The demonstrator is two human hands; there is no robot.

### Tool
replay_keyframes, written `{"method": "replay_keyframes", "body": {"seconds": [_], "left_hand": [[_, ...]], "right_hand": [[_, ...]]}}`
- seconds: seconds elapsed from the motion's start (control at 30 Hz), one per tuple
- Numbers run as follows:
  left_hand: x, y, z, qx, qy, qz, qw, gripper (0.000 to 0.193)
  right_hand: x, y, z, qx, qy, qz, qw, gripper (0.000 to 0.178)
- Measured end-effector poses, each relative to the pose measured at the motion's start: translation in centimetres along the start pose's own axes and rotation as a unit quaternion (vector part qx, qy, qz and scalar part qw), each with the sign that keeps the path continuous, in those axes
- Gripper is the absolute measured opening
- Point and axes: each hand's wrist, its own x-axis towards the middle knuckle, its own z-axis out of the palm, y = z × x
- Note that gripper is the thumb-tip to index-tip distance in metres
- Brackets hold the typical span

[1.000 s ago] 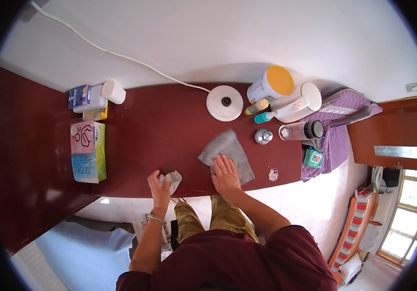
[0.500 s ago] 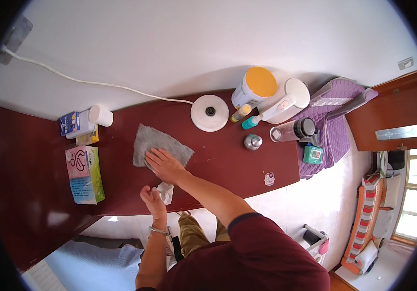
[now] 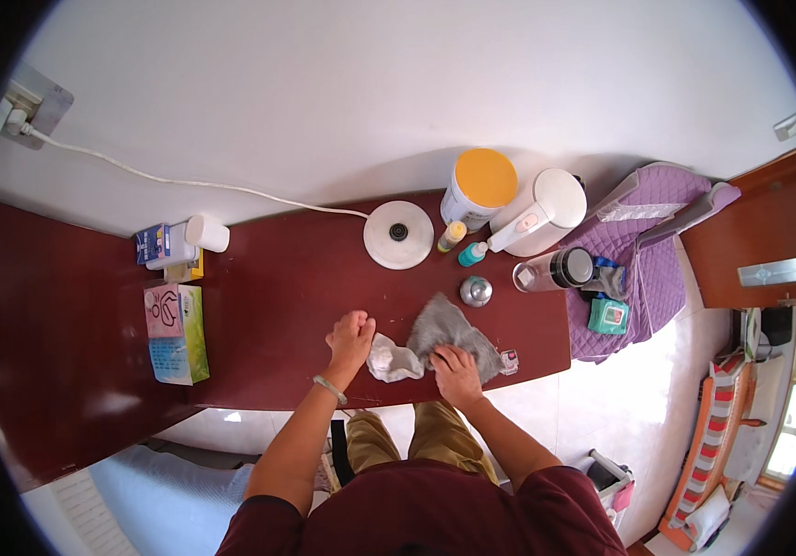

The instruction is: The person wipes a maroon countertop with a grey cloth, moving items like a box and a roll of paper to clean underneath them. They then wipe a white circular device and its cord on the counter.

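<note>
My right hand (image 3: 456, 373) presses down on a grey cleaning cloth (image 3: 458, 332) near the table's front edge, fingers bunched on the fabric. The cloth lies partly spread on the dark red table (image 3: 277, 306). Left of it, my left hand (image 3: 351, 341) hovers with its fingers curled in. Against its palm side is a crumpled white piece (image 3: 395, 361), like tissue or a thin bag; the grip on it is partly hidden. A small sticker (image 3: 509, 361) lies just right of the cloth. Beyond the cloth stands a small silver round-topped container (image 3: 476, 292).
A white kettle base (image 3: 399, 235) with its cord sits by the wall. Behind the cloth are a yellow-lidded tub (image 3: 484, 181), a white kettle (image 3: 546, 213), two small bottles and a clear tumbler (image 3: 555, 270). Tissue packs (image 3: 175, 334) and a white cup (image 3: 208, 233) stand left.
My right hand has swept the grey cloth to the right and nearer the front edge. My left hand has moved right as well, with the crumpled white piece beside it.
</note>
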Motion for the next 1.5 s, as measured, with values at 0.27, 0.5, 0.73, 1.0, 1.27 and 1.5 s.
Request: {"method": "replay_keyframes", "body": {"seconds": [0.27,0.5,0.73,1.0,1.27,1.5], "left_hand": [[10.2,10.3,2.7,0.012,0.145,-0.031,0.989,0.111],[11.3,14.2,5.4,0.072,0.112,-0.112,0.985,0.128],[11.0,13.0,4.8,0.108,0.099,-0.111,0.983,0.123],[10.3,10.2,2.8,0.103,0.107,-0.096,0.984,0.125],[9.9,4.3,-1.7,0.014,0.062,-0.07,0.996,0.098],[11.2,4.1,-1.9,-0.191,0.006,-0.055,0.98,0.079]], "right_hand": [[0.8,0.4,0.3,-0.023,0.04,0.042,0.998,0.035],[0.5,0.6,0.9,-0.028,0.027,0.056,0.998,0.035],[0.9,0.7,0.7,-0.012,0.016,0.053,0.998,0.036],[1.4,0.9,0.3,-0.006,0.017,0.059,0.998,0.036],[17.1,-3.2,-2.8,0.137,0.156,0.062,0.976,0.056],[25.4,3.2,5.6,0.228,0.187,0.325,0.899,0.049]]}}
